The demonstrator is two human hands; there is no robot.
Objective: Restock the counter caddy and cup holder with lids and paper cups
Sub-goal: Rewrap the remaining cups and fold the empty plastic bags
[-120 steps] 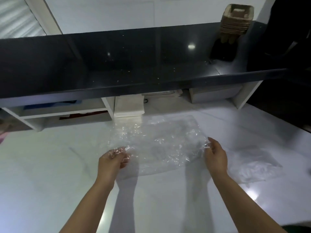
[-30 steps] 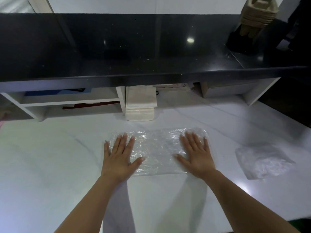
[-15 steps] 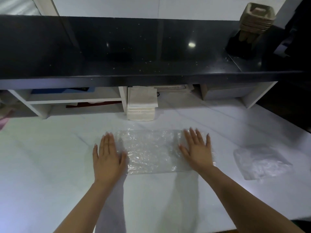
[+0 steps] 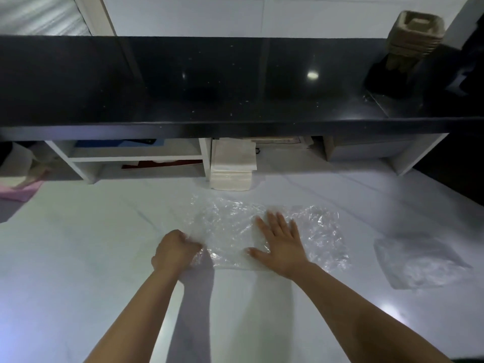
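A crumpled clear plastic bag (image 4: 230,226) lies flat on the white counter (image 4: 78,244). My left hand (image 4: 174,251) grips the bag's left edge with curled fingers. My right hand (image 4: 281,241) presses flat on the bag's middle, fingers straight and spread. Part of the bag (image 4: 324,231) sticks out to the right of that hand. No lids or paper cups are visible.
A second folded plastic bag (image 4: 419,263) lies at the right. A napkin stack (image 4: 231,166) stands under the black raised counter (image 4: 209,82). Brown pulp cup carriers (image 4: 413,35) are stacked at top right. White shelves (image 4: 131,158) sit at left, a pink item (image 4: 21,191) beside them.
My left hand has gone from lying flat to curling round the bag's left edge. My right hand slid left to the bag's middle, leaving the right part uncovered.
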